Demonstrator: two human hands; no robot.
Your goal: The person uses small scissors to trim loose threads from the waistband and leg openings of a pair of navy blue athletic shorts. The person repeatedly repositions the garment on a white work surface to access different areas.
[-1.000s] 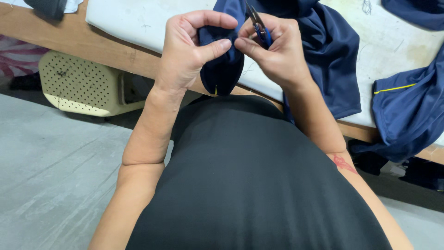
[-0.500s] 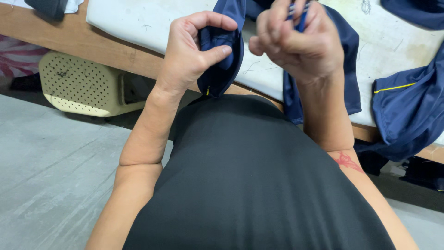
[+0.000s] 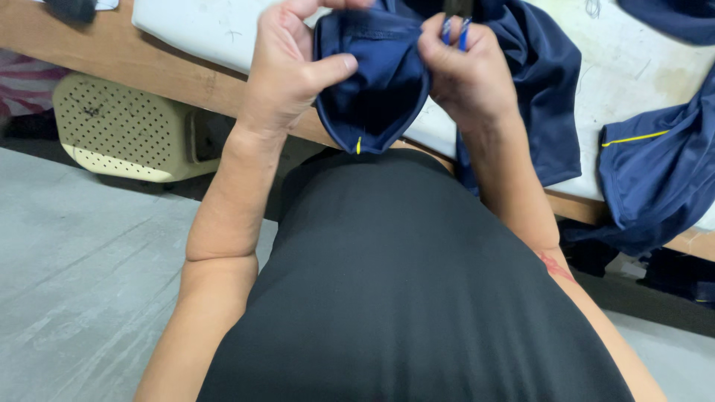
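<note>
A navy blue garment [image 3: 376, 93] with a thin yellow stripe hangs folded between both hands over the table's front edge. My left hand [image 3: 287, 71] pinches its left side, thumb pressed across the fabric. My right hand [image 3: 469, 74] grips the right side of the same fold and also holds a small blue-handled thread snipper [image 3: 456, 26] sticking up between the fingers. The rest of the garment trails onto the white table top [image 3: 201, 30] behind my right hand.
Another navy garment with yellow piping [image 3: 655, 171] drapes over the table's right edge. A cream perforated plastic basket [image 3: 123, 130] sits under the wooden table edge [image 3: 112, 52] at left. Grey concrete floor [image 3: 82, 283] lies below.
Both hands have lifted the fabric higher and spread the fold wider. My right hand turned, so the snipper now points up near the top edge.
</note>
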